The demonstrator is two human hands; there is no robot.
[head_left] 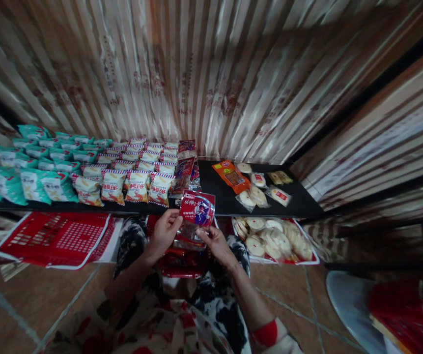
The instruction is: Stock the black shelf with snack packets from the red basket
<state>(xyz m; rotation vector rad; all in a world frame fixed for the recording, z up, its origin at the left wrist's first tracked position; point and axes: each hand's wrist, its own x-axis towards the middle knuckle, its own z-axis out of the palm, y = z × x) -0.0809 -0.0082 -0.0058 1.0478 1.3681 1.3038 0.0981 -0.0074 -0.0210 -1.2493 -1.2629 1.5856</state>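
Between my hands, just in front of the black shelf's edge, is a dark red and blue snack packet (pixel 198 211) with a clear lower part. My left hand (pixel 166 231) grips its left side, fingers closed on the edge. On the other side my right hand (pixel 216 243) pinches the lower right, thumb on the front. Similar red packets (pixel 184 173) stand on the shelf just behind it. Below the hands, a red basket (pixel 182 269) sits between the knees, its contents partly hidden by hands and packet.
On the black shelf (pixel 218 199), rows of white snack bags (pixel 137 187) and teal bags (pixel 60 187) fill the left. An orange packet (pixel 231 177) and wrapped round pieces (pixel 258 196) lie right. Beneath are an overturned-looking red basket (pixel 56 238) and a basket of round pieces (pixel 273 241).
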